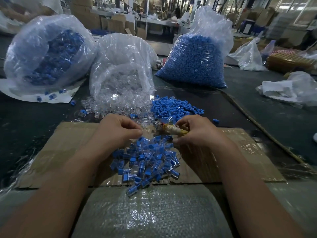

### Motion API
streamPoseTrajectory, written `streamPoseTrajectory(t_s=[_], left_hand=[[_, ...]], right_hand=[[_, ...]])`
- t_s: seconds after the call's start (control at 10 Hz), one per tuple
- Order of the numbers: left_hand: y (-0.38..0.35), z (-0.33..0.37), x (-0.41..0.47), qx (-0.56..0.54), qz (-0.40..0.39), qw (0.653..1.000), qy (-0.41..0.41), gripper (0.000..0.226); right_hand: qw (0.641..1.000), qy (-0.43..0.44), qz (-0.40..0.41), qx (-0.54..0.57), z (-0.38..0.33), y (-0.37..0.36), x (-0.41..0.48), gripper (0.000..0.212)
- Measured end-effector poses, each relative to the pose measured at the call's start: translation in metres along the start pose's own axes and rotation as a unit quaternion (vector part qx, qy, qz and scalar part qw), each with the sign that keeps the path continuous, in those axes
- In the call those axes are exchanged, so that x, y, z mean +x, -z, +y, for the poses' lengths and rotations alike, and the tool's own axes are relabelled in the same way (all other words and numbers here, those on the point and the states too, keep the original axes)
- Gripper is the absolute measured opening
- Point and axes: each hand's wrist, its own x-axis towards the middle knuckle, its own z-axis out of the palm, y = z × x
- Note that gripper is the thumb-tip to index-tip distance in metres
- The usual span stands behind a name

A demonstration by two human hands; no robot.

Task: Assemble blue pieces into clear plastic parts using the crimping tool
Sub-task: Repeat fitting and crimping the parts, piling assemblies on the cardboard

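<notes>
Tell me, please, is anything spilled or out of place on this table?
Yes. Clear parts have spilled from the open middle bag onto the table. A few blue pieces lie scattered before the left bag, and one blue piece sits apart from the loose blue pile.

Taped cardboard sheet (65, 145), bubble wrap (154, 212)

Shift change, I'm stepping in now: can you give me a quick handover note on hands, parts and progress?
Right hand grips the crimping tool by its wrapped handle.
Left hand has curled fingers; whether it pinches a part is unclear.
Done: assembled pieces piled on the cardboard.
Left: loose clear parts and blue pieces beyond the hands, plus the clear-parts bag and blue-pieces bag behind.
</notes>
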Motion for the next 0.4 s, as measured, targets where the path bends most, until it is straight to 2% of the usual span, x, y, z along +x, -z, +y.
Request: streamPoseTrajectory(t_s=[0.1, 0.2, 0.3, 0.4], left_hand=[[-0.002, -0.001, 0.001, 0.032, 0.023, 0.999, -0.018, 0.019], [-0.001, 0.001, -0.001, 0.057, 0.071, 0.994, -0.054, 0.015], [-0.001, 0.002, -0.002, 0.045, 0.088, 0.993, -0.07, 0.014], [-0.003, 0.008, -0.011, 0.023, 0.086, 0.993, -0.077, 0.018]], right_hand=[[1.0, -0.008, -0.024, 0.01, 0.001, 0.0, 0.001, 0.061], [0.999, 0.0, -0.041, 0.036, 0.003, 0.002, -0.002, 0.056], [0.998, 0.021, -0.027, 0.046, 0.005, 0.009, -0.004, 0.045], [0.994, 0.069, 0.035, 0.08, 0.0, 0.007, -0.018, 0.016]])
